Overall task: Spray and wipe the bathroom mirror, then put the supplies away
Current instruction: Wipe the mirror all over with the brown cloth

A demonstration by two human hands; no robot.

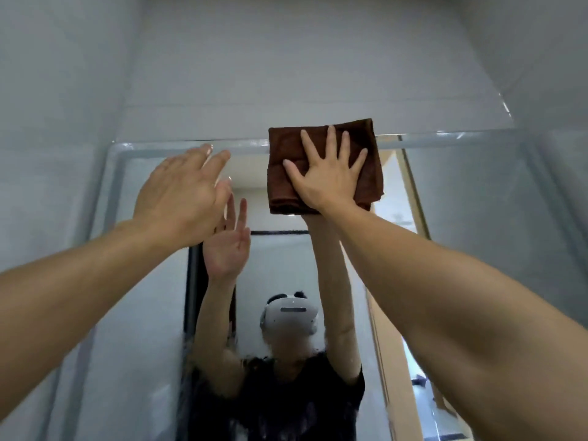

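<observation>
The bathroom mirror (pixel 146 313) fills the lower part of the head view, with its bevelled top edge running across the middle. A folded brown cloth (pixel 369 160) lies flat against the glass at the mirror's top edge, right of centre. My right hand (pixel 324 173) presses on the cloth with fingers spread. My left hand (pixel 181 198) is raised to the left of it, empty, fingers stretched out close to the glass near the top edge. Wet streaks show low on the mirror. No spray bottle is in view.
Pale grey wall tiles (pixel 286 68) rise above the mirror and on both sides. The mirror reflects a person with raised arms wearing a white headset (pixel 289 313), and a doorway (pixel 410 218) on the right.
</observation>
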